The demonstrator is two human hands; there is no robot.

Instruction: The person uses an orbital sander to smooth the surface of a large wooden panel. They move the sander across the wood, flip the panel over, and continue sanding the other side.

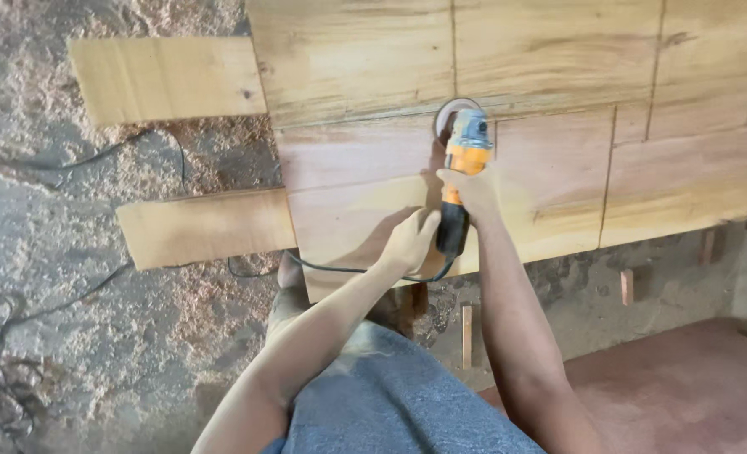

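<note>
Presently, head view: right hand [473, 190] closed around the orange angle grinder [463, 172], its disc against the joined wooden panel [550, 168]. Left hand [409, 241] grips the grinder's black rear handle (power cord [348, 271] trailing below). Sawdust covers the floor [71, 336]; two loose boards [167, 77] lie alongside.

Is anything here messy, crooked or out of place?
Yes: wood shavings cover the floor, and black cords trail loose through them. Both hands, left and right, hold the orange grinder on the wooden panel.
</note>
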